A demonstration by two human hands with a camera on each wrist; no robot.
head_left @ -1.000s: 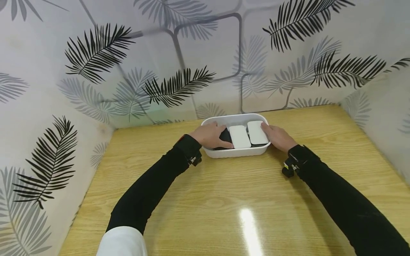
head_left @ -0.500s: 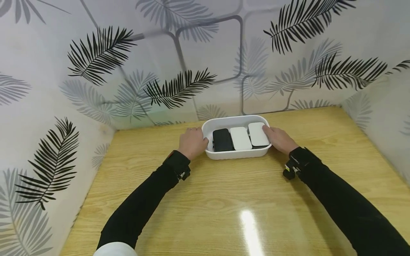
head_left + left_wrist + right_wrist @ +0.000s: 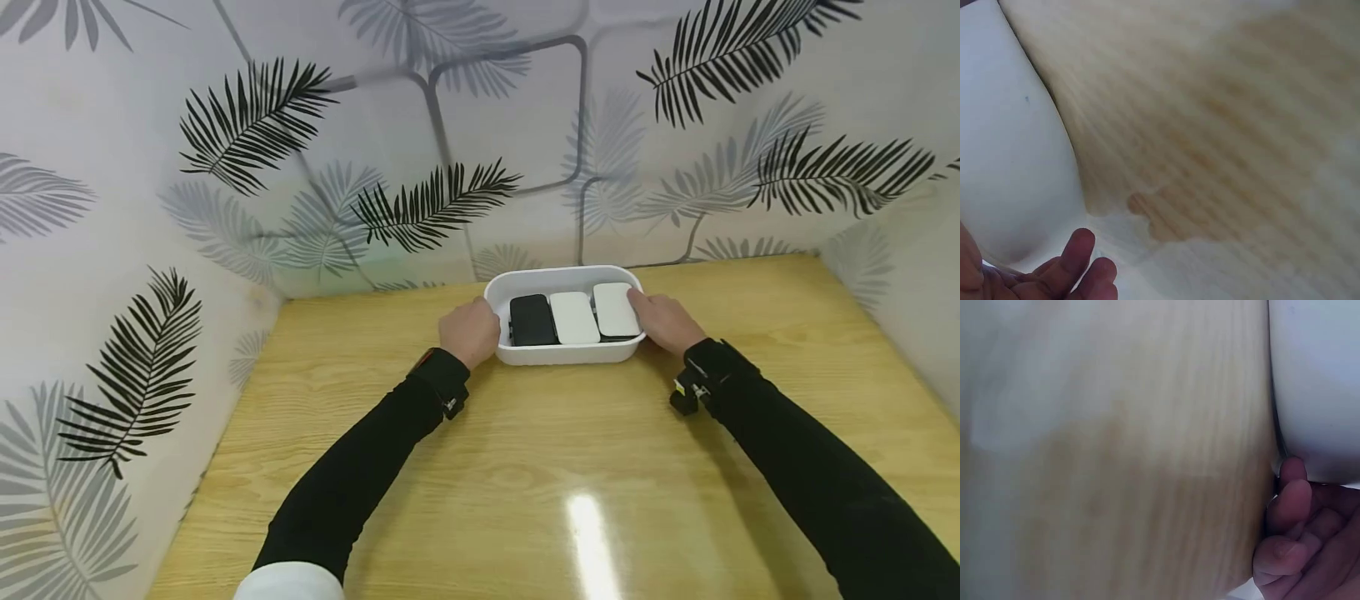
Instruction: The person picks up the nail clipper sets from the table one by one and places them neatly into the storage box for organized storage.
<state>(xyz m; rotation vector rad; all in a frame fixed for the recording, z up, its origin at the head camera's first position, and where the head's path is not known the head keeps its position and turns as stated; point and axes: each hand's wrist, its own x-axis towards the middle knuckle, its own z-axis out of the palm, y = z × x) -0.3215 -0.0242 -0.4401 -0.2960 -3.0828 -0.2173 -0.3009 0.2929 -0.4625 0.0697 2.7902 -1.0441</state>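
A white oval plastic tub (image 3: 568,356) stands on the table near its back edge. Inside, side by side, lie a black flat rounded case (image 3: 533,320), a white one (image 3: 575,317) and a second white one (image 3: 617,309) at the right end, with something dark showing under it. My left hand (image 3: 470,332) grips the tub's left end, fingers bent at its side. At the opposite end my right hand (image 3: 670,325) holds the rim, thumb over the edge beside the right white case. Both wrist views show curled fingers below the tub's outer wall (image 3: 1016,137).
The wooden table (image 3: 517,467) stretches in front of the tub, with a bright light reflection on it. Leaf-patterned wall covering (image 3: 420,125) rises right behind the back edge and along both sides.
My left hand has left the black case inside the tub and taken hold of the tub's left end. My right hand has kept its place at the right end. The head view has shifted slightly.
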